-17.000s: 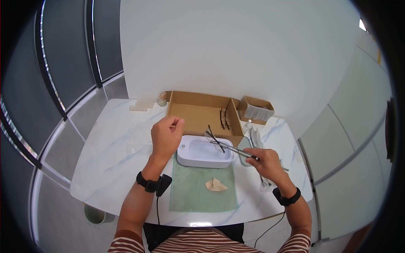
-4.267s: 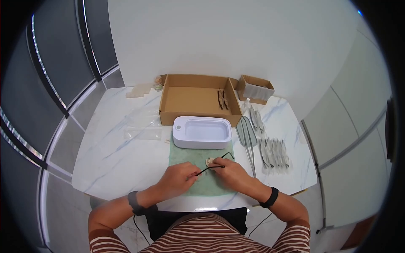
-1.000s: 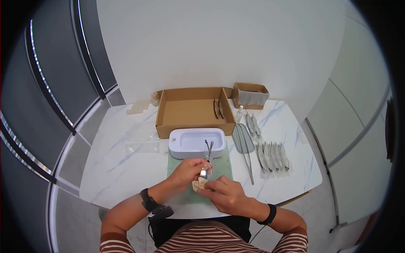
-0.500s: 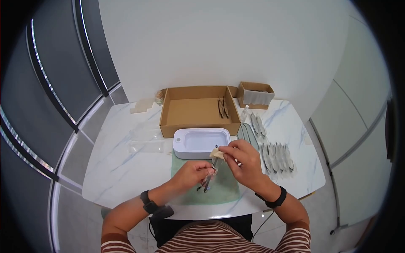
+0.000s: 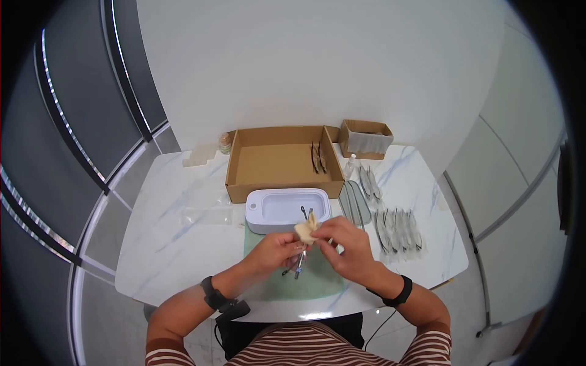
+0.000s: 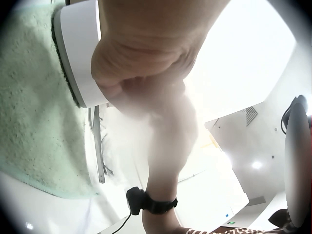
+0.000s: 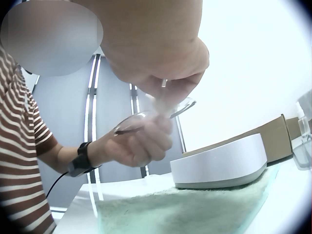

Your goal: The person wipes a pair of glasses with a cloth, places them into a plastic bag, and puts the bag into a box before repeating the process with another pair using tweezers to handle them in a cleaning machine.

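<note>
In the head view my left hand (image 5: pixel 271 253) holds a pair of eyeglasses (image 5: pixel 299 268) by the frame over the green cloth mat (image 5: pixel 323 283). My right hand (image 5: pixel 349 244) pinches a crumpled beige cloth (image 5: pixel 305 232) against the far part of the glasses. One lens and a temple show beside the left hand (image 7: pixel 141 146) in the right wrist view, where the cloth is blurred. Just beyond the hands stands a pale lavender cleaning tub (image 5: pixel 259 227) with a round button. The left wrist view is hazy and hides the glasses.
Behind the tub sits a shallow cardboard box (image 5: pixel 268 190) with two pairs of glasses (image 5: pixel 318 158). To the right are long tweezers (image 5: pixel 354 204), a spray bottle (image 5: pixel 350 166) and several bagged glasses (image 5: pixel 400 230). A small box (image 5: pixel 366 143) stands behind; clear bags (image 5: pixel 207 215) lie left.
Earlier, the right hand held the glasses in tweezers over the tub and the cloth lay on the mat. Within the last second, the cloth has moved from the glasses' near part to their far part.
</note>
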### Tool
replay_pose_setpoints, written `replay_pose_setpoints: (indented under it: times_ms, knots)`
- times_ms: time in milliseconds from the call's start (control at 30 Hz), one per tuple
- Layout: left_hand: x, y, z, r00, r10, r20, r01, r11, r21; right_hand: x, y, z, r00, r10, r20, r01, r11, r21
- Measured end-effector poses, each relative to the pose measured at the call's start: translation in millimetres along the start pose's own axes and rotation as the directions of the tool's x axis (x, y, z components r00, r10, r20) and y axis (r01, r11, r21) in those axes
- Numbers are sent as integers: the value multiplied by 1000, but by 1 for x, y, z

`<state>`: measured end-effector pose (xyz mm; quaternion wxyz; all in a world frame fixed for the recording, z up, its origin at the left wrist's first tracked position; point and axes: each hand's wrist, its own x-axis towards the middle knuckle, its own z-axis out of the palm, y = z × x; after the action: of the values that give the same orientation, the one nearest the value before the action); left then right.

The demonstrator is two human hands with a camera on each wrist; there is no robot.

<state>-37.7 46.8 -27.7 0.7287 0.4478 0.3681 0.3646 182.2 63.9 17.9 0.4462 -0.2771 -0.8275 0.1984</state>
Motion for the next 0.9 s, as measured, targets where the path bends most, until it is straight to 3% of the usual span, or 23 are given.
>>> replay_pose_setpoints:
  times_ms: [67,233,300,433,500,600,700,733,800,900]
  knots:
    - [3,-2,-5,997,67,-27,-66,997,49,-7,-11,4,982,-179,63,185,977,-109]
    - [-8,19,-4,976,141,-167,-104,971,214,-26,-19,2,958,-232,167,250,964,-95]
    - [-10,33,-10,963,155,-219,-87,953,291,-30,-15,1,956,-101,276,140,982,-126]
    - [0,67,-28,932,213,-292,-83,913,399,-40,23,11,913,-13,407,91,981,-174]
    - [14,90,-38,920,232,-315,-73,893,443,-41,42,16,839,56,542,85,969,-230]
    - [39,125,-49,912,256,-321,-46,840,540,-27,36,7,783,82,617,59,977,-204]
    - [76,156,-59,923,218,-318,39,768,639,12,18,-24,827,67,559,54,979,-196]
    - [99,158,-72,930,227,-288,31,735,677,26,26,-33,892,5,452,70,986,-149]
    - [142,164,-87,931,194,-310,83,714,696,67,38,-52,942,58,330,-1,986,-169]
    - [206,157,-98,923,116,-368,199,675,711,133,76,-70,928,172,330,-64,947,-314]
